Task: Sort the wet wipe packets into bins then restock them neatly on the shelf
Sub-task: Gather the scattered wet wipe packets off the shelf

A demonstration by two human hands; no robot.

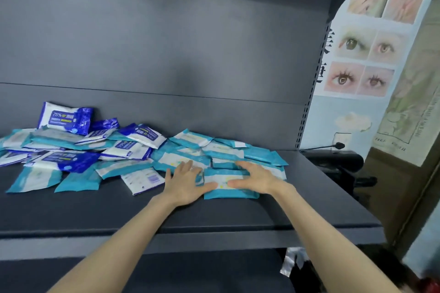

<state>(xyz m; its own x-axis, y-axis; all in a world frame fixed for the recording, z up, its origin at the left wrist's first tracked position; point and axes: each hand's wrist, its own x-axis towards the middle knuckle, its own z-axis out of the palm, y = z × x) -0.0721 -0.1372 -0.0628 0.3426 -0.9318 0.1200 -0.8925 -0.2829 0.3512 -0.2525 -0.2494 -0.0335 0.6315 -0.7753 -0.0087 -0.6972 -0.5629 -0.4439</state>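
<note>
Both bare forearms reach forward and up over the edge of the dark grey shelf (95,209), and the hands meet at the front teal packet (231,194), which lies flat nearest the edge on the right of the spread. The left hand (185,183) lies palm down at this packet's left end, fingers straight and slightly fanned, pointing away over the packets behind it, the thumb stretched sideways onto the packet's white middle band. The right hand (254,178) lies palm down at the packet's right end, fingers nearly straight and angled leftward across its far edge, the thumb lying along its top. Neither hand curls round anything. Just behind the front teal packet, more teal packets (223,150) overlap in a loose heap. To its left a white packet (142,179) lies askew, and farther left teal packets mix with dark blue packets (69,160), one of which is propped at the rear of the heap, close to the back panel (166,43). To the right of the packet the shelf is bare up to the perforated upright (307,112), beyond which hangs a poster (362,64) of eye pictures. The front teal packet's long axis runs left to right, roughly parallel to the shelf's front edge, with teal strips along its near and far sides.
</note>
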